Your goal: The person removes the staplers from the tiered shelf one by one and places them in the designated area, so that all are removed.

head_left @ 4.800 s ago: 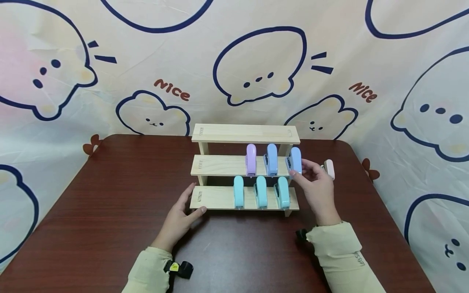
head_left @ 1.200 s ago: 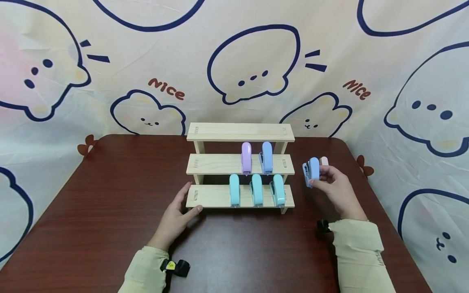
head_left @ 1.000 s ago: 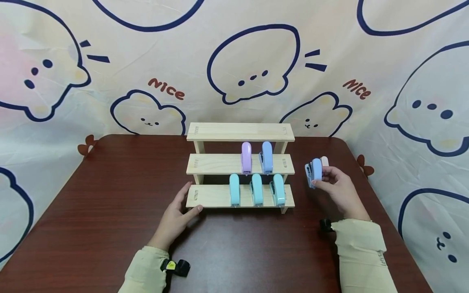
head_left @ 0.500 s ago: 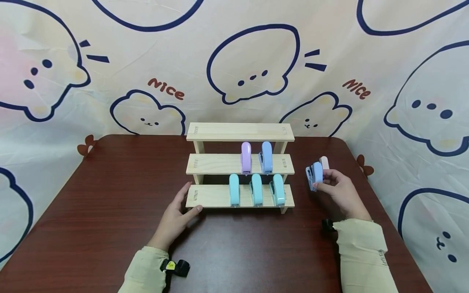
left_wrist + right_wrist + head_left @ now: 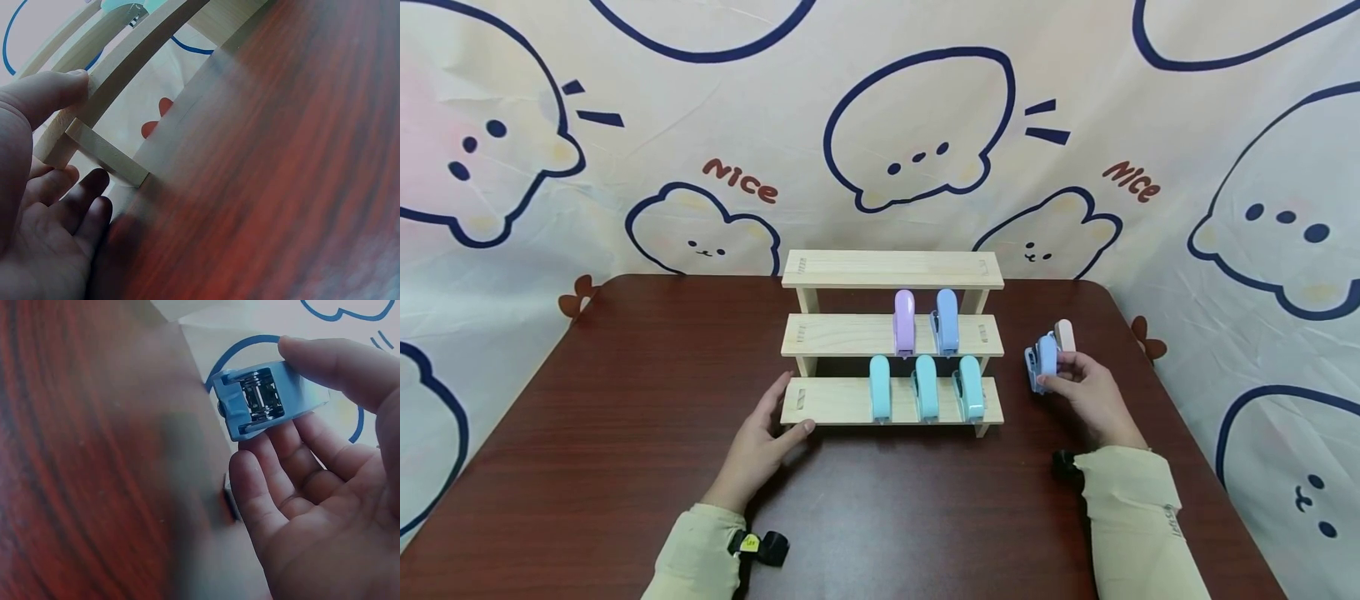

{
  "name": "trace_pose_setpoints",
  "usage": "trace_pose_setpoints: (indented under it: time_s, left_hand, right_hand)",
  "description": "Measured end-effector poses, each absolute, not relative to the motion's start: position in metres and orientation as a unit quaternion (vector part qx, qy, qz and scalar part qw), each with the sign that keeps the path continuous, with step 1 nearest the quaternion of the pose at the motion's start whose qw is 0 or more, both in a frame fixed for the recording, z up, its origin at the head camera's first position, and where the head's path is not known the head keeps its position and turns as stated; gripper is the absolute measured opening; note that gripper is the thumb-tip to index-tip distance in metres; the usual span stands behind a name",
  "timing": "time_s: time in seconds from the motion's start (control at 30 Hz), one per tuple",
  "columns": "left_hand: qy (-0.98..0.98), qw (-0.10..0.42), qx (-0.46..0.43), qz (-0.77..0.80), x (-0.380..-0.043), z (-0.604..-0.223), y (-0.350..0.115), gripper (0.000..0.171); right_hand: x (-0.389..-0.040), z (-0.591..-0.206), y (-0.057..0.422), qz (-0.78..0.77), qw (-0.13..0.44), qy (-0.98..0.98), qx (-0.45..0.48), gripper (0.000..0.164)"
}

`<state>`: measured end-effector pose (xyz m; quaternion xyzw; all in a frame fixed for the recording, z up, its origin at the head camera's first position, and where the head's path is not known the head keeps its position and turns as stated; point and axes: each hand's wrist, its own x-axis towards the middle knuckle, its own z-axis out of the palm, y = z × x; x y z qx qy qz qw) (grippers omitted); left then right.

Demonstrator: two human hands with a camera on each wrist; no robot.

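Observation:
My right hand (image 5: 1093, 396) pinches a blue stapler (image 5: 1041, 364) between thumb and fingers, off to the right of a three-tier wooden rack (image 5: 842, 336). In the right wrist view this stapler (image 5: 275, 397) shows metal parts at its near end. My left hand (image 5: 763, 446) grips the left end of the lowest shelf (image 5: 831, 402), thumb on the front edge and fingers beneath in the left wrist view. A purple stapler (image 5: 905, 323) and another blue stapler (image 5: 947, 322) stand on the middle shelf. On the lowest shelf are three turquoise staplers (image 5: 926, 389).
A pale pinkish stapler-like thing (image 5: 1064, 335) lies just behind the held stapler, partly covered by it. The top shelf (image 5: 891, 269) carries nothing. Brown tabletop (image 5: 587, 433) surrounds the rack, and a patterned cloth (image 5: 805, 117) hangs behind and to the sides.
My right hand has taken the blue stapler off the middle shelf's right end and out to the right; over the last second it has lowered slightly. My left hand keeps its grip on the rack.

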<state>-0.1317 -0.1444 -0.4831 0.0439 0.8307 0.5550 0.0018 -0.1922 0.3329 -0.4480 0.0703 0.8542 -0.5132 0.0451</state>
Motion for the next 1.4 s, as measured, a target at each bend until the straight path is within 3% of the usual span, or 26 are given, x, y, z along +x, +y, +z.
trace_pose_setpoints:
  time_s: [1.4]
  left_hand:
    - [0.821,0.006,0.057,0.568,-0.131,-0.483,-0.145,0.084]
  right_hand:
    - [-0.199,-0.463,0.327,-0.493,0.048,0.866,0.062,0.058]
